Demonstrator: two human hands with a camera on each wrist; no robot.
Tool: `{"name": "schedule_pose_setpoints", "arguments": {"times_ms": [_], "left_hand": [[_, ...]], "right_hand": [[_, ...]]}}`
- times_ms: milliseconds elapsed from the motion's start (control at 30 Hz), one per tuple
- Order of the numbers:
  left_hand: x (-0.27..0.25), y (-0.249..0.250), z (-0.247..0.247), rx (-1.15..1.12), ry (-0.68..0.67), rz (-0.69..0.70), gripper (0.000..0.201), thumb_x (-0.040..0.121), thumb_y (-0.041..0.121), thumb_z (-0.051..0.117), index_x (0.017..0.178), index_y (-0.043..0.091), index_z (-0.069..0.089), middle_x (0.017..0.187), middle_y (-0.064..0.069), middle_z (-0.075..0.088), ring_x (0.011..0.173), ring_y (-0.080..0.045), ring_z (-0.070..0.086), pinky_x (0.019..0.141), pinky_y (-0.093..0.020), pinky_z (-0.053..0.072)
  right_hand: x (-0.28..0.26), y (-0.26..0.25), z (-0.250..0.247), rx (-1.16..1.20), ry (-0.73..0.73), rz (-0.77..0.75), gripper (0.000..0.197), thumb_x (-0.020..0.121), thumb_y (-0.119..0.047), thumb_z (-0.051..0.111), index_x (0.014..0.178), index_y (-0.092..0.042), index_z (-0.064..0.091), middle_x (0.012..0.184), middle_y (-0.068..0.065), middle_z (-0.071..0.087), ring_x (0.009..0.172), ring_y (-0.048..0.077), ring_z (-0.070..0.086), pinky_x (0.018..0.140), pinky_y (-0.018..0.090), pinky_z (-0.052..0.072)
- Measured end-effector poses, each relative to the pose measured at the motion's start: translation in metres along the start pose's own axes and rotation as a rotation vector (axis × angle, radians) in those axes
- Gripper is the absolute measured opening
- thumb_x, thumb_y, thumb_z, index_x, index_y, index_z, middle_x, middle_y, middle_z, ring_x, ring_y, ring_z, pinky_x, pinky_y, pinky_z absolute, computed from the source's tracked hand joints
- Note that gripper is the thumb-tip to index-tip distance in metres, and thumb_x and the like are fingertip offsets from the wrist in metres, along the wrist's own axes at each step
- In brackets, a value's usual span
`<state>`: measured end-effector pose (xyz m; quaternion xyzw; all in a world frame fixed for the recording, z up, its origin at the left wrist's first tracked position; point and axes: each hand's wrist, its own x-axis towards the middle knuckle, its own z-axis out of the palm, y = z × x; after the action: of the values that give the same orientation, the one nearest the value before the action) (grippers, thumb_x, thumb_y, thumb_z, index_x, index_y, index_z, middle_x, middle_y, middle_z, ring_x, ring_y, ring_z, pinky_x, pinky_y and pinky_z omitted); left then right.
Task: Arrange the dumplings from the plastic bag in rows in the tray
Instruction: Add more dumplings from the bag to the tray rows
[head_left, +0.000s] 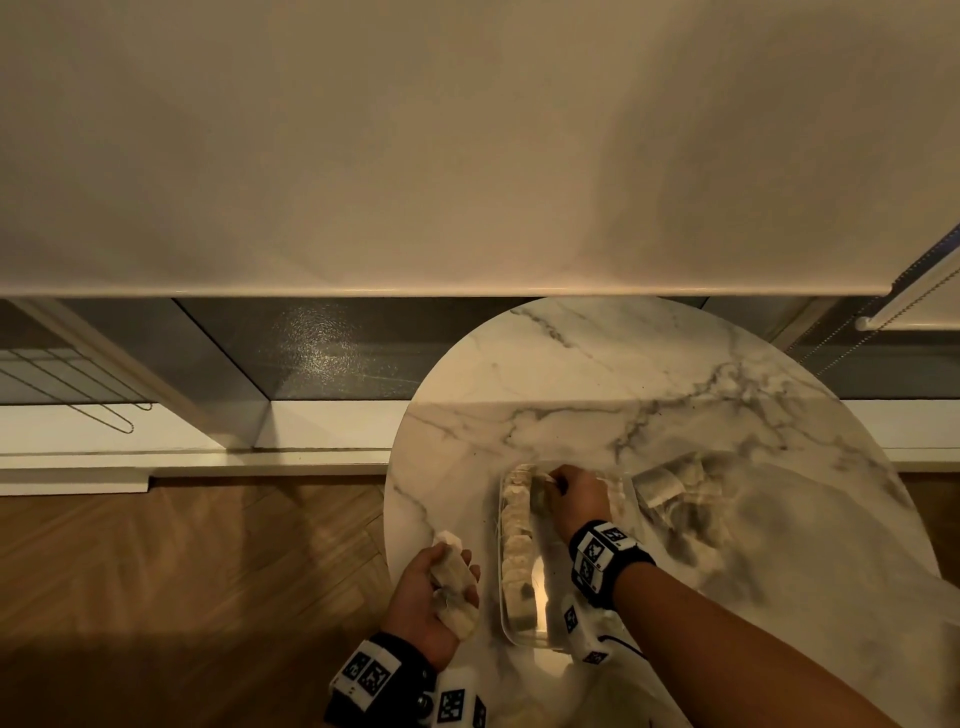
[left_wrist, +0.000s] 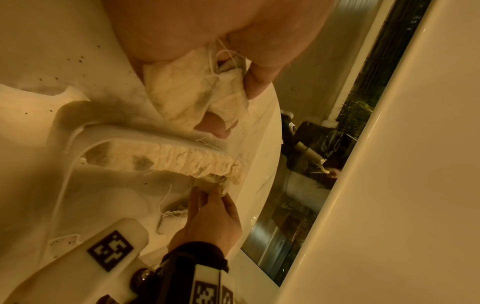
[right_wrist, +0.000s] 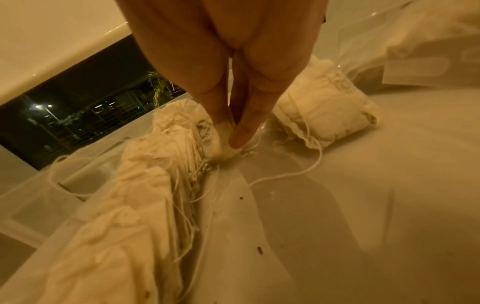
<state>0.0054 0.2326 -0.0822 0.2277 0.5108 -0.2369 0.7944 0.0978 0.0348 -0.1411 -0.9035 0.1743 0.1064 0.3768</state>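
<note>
Currently the right hand (head_left: 574, 496) reaches into the clear tray (head_left: 537, 640) on the marble counter (head_left: 623, 395), fingertips (right_wrist: 239, 139) pinching a dumpling (right_wrist: 221, 148) at the far end of the row (head_left: 517, 545) along the tray's left side. Left hand (head_left: 426, 597), beside the tray, grips several dumplings (head_left: 453, 582) in its curled fingers. Plastic bag (head_left: 685, 499) with more lies just right of the tray.
</note>
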Motion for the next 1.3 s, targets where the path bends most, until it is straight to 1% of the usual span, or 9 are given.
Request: {"name": "schedule_pose_setpoints", "arguments": {"times_ms": [267, 467, 567, 667, 800, 933, 1033, 1200, 1300], "left_hand": [[0.002, 0.000, -0.002, 0.015, -0.014, -0.005, 0.026, 0.094, 0.027, 0.058, 0.090, 0.003, 0.065, 0.070, -0.008, 0.067, 0.079, -0.019, 0.058, 0.043, -0.025, 0.051], [0.006, -0.002, 0.002, 0.061, -0.024, -0.001, 0.027, 0.094, 0.029, 0.056, 0.090, 0.004, 0.064, 0.062, -0.009, 0.067, 0.072, -0.020, 0.055, 0.045, -0.024, 0.049], [0.005, -0.005, 0.006, 0.082, -0.030, 0.016, 0.027, 0.094, 0.029, 0.056, 0.091, 0.004, 0.064, 0.063, -0.009, 0.066, 0.071, -0.020, 0.055, 0.046, -0.024, 0.048], [-0.001, -0.008, 0.013, 0.105, -0.059, 0.051, 0.027, 0.095, 0.028, 0.056, 0.088, 0.003, 0.064, 0.063, -0.008, 0.064, 0.068, -0.020, 0.054, 0.045, -0.023, 0.048], [0.000, -0.009, 0.016, 0.179, -0.144, 0.032, 0.024, 0.078, 0.030, 0.067, 0.082, 0.006, 0.070, 0.079, -0.005, 0.062, 0.065, -0.016, 0.056, 0.050, -0.022, 0.043], [0.002, -0.016, 0.026, 0.217, -0.179, 0.066, 0.033, 0.085, 0.032, 0.063, 0.094, 0.004, 0.076, 0.101, -0.014, 0.069, 0.092, -0.025, 0.062, 0.077, -0.034, 0.052], [-0.008, -0.023, 0.038, 0.227, -0.259, 0.081, 0.035, 0.092, 0.029, 0.056, 0.108, 0.006, 0.075, 0.099, -0.015, 0.071, 0.084, -0.023, 0.066, 0.071, -0.035, 0.052], [-0.009, -0.027, 0.041, 0.214, -0.306, 0.050, 0.037, 0.081, 0.031, 0.061, 0.100, 0.005, 0.079, 0.088, -0.009, 0.061, 0.077, -0.016, 0.051, 0.070, -0.026, 0.038], [-0.009, -0.025, 0.040, 0.216, -0.216, 0.061, 0.031, 0.091, 0.028, 0.057, 0.105, 0.006, 0.074, 0.098, -0.013, 0.066, 0.090, -0.022, 0.059, 0.070, -0.034, 0.047]], "right_hand": [[-0.003, 0.006, -0.010, 0.012, 0.031, 0.014, 0.010, 0.090, -0.029, 0.067, 0.089, -0.020, 0.072, 0.084, -0.001, 0.072, 0.080, 0.018, 0.066, 0.076, 0.033, 0.055], [-0.012, 0.022, -0.019, 0.234, -0.089, 0.077, 0.018, 0.084, -0.037, 0.075, 0.090, -0.021, 0.071, 0.080, -0.003, 0.071, 0.075, 0.015, 0.068, 0.070, 0.030, 0.059], [-0.021, 0.016, -0.029, 0.430, -0.126, 0.087, 0.002, 0.089, -0.015, 0.071, 0.088, -0.014, 0.070, 0.083, 0.008, 0.072, 0.080, 0.025, 0.070, 0.069, 0.035, 0.062], [-0.033, 0.008, -0.045, 0.624, -0.156, 0.076, 0.012, 0.089, 0.000, 0.066, 0.100, -0.004, 0.067, 0.086, 0.020, 0.072, 0.077, 0.030, 0.069, 0.067, 0.032, 0.060], [-0.049, -0.005, -0.062, 0.819, -0.221, 0.042, 0.028, 0.087, 0.009, 0.063, 0.112, -0.006, 0.063, 0.078, 0.023, 0.067, 0.070, 0.030, 0.065, 0.065, 0.035, 0.059], [-0.064, -0.020, -0.071, 0.810, -0.252, -0.050, 0.030, 0.086, 0.011, 0.064, 0.109, -0.009, 0.064, 0.082, 0.016, 0.065, 0.068, 0.025, 0.067, 0.067, 0.041, 0.061], [-0.070, -0.025, -0.067, 0.747, -0.267, -0.107, 0.022, 0.086, 0.008, 0.065, 0.100, -0.007, 0.069, 0.099, 0.017, 0.064, 0.073, 0.032, 0.070, 0.075, 0.050, 0.061], [-0.079, -0.030, -0.066, 0.719, -0.219, -0.122, 0.004, 0.087, -0.005, 0.071, 0.091, -0.005, 0.074, 0.086, 0.009, 0.073, 0.075, 0.021, 0.072, 0.068, 0.033, 0.060], [-0.076, -0.027, -0.067, 0.675, -0.149, -0.127, 0.003, 0.088, -0.011, 0.072, 0.090, -0.009, 0.073, 0.080, 0.008, 0.073, 0.074, 0.018, 0.069, 0.066, 0.033, 0.059]]}}
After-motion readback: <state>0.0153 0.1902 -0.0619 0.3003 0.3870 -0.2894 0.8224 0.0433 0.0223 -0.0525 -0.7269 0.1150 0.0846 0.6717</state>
